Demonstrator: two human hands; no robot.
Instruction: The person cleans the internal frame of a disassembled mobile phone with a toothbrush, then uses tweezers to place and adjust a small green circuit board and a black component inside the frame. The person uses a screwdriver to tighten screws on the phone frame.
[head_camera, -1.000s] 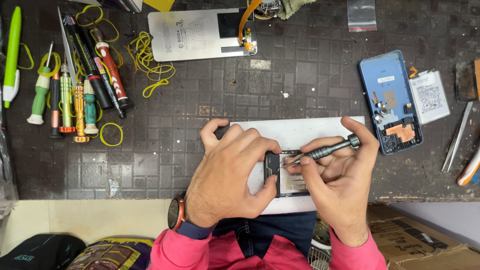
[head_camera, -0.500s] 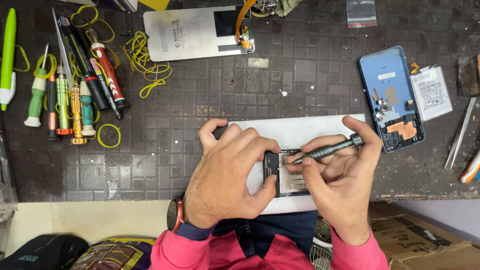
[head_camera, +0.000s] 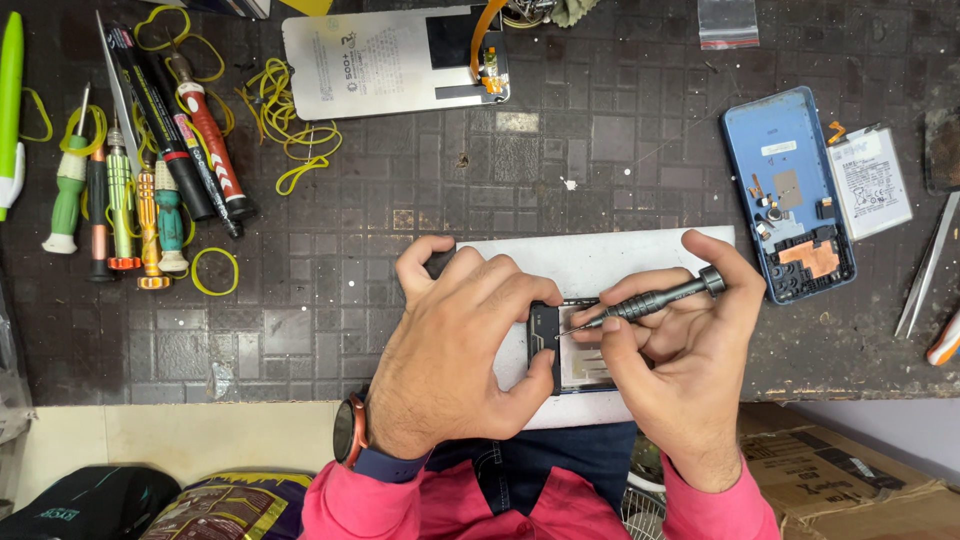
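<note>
My left hand clamps an opened phone down on a white pad at the near edge of the dark mat. Most of the phone is hidden under both hands; only a strip of its inside shows. My right hand holds a small grey metal screwdriver, its tip pressed into the phone's interior and its cap under my index finger. A watch sits on my left wrist.
A blue phone frame and a battery lie at the right, tweezers beyond. A white back panel with an orange flex is at the top. Several screwdrivers, pens and yellow rubber bands lie left. A cardboard box sits below the bench.
Both hands stay put on the phone; the screwdriver's angle is nearly the same. The view has shifted slightly.
</note>
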